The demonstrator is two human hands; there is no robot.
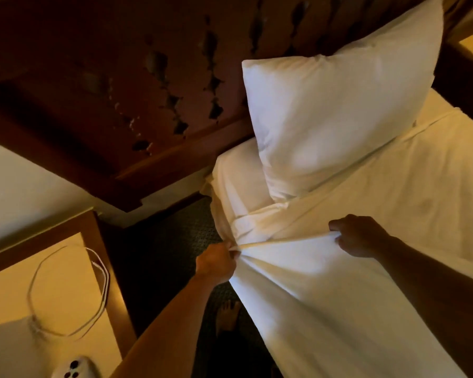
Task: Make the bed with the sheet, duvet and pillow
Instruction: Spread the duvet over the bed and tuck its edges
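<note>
Head view: my left grip (217, 261) and right grip (357, 237) both pinch the duvet (339, 282) edge, pillow (333, 110) upright behind

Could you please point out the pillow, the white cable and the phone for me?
pillow (336, 105), head view, middle of its front face.
white cable (104, 279), head view, right side of its loop on the nightstand.
phone (73, 369), head view, its back near the camera lenses.

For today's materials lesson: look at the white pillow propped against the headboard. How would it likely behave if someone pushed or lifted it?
The pillow would probably dent easily: its cover shows soft creases and a puffed shape. It likely tips readily, since it stands on edge leaning on the headboard. It seems light for its size, though the picture cannot confirm that.
</note>
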